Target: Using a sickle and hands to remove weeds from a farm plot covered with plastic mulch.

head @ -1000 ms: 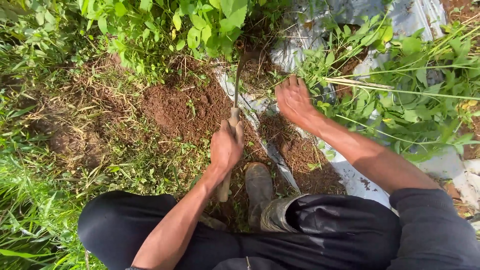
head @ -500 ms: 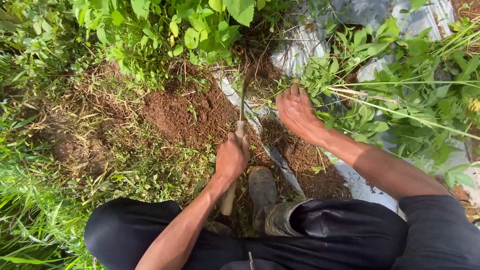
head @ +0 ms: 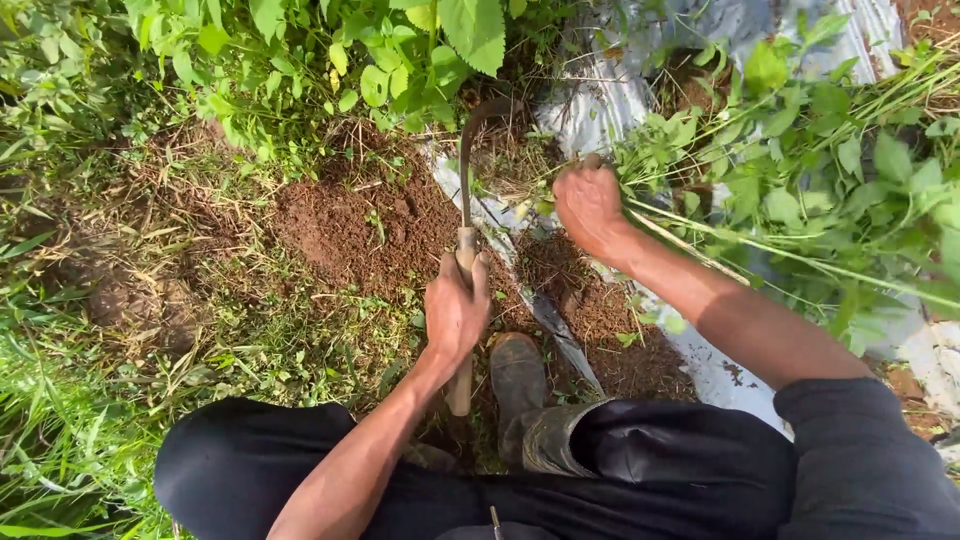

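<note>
Since the earlier frame the right hand has slid toward 1 o'clock and closed on weed stems. Left hand, grip wrapped around the wooden handle, holds the sickle, blade hooking at 12 o'clock. Right hand bunches the stems (taut, ideally); cut below the fist, away from fingers.

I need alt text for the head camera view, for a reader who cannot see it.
Seen from above, a crouching person's left hand grips the wooden handle of a curved sickle, its blade over bare soil, while the right hand grasps green weeds beside silver plastic mulch. A muddy boot shows below, with grass at the left.
</note>
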